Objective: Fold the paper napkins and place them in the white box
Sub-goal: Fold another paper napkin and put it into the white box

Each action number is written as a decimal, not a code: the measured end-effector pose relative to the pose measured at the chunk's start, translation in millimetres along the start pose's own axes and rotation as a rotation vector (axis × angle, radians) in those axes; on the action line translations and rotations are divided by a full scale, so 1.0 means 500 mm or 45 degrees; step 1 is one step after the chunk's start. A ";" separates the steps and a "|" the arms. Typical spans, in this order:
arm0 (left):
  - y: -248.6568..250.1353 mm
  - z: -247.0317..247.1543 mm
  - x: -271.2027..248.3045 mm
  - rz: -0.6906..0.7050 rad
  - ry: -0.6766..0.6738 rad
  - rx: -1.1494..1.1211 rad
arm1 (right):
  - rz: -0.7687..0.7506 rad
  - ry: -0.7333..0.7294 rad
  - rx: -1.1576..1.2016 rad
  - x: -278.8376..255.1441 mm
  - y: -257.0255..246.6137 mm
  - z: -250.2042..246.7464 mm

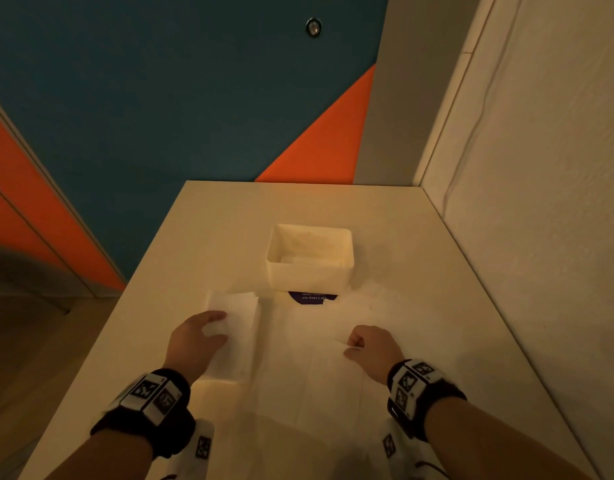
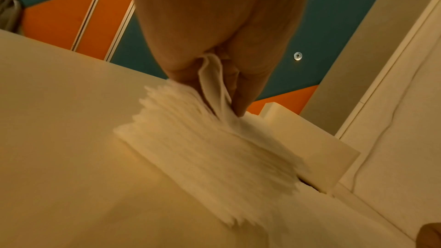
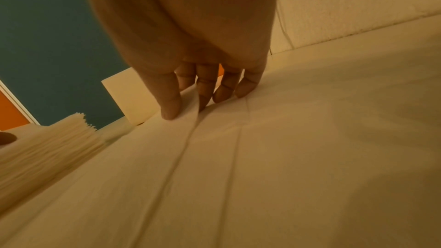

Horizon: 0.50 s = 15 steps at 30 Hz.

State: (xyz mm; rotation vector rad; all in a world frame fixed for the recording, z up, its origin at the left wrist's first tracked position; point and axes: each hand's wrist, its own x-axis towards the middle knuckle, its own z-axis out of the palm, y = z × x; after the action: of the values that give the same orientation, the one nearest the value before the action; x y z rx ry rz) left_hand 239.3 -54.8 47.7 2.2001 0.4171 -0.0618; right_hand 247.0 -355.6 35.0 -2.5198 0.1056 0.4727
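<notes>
A stack of white paper napkins (image 1: 241,344) lies on the table's left side. My left hand (image 1: 218,328) rests over it and pinches the top napkin (image 2: 211,80), lifting one edge off the stack (image 2: 210,150). An unfolded napkin (image 1: 312,368) is spread flat in front of me. My right hand (image 1: 352,344) pinches a raised crease of that unfolded napkin (image 3: 238,157) between thumb (image 3: 170,109) and fingers (image 3: 205,93). The white box (image 1: 276,247) stands beyond both hands, with some folded napkins inside.
A purple sticker (image 1: 312,297) shows on the white table (image 1: 419,271) just in front of the box. A white wall (image 1: 540,168) runs along the table's right edge. The table's left edge drops to a teal and orange floor (image 1: 160,98).
</notes>
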 end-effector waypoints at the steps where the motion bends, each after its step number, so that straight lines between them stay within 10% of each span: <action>1: 0.000 -0.001 -0.001 -0.003 -0.002 -0.001 | -0.001 -0.001 0.005 0.000 0.001 0.000; 15: 0.012 -0.003 -0.005 -0.016 0.024 0.064 | -0.008 0.022 0.017 0.000 0.003 0.001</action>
State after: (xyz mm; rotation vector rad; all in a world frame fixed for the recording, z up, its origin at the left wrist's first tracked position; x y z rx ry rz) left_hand 238.9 -57.7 53.5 2.2493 0.4442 -0.0585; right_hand 246.7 -356.6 33.8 -2.5107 0.1073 0.4468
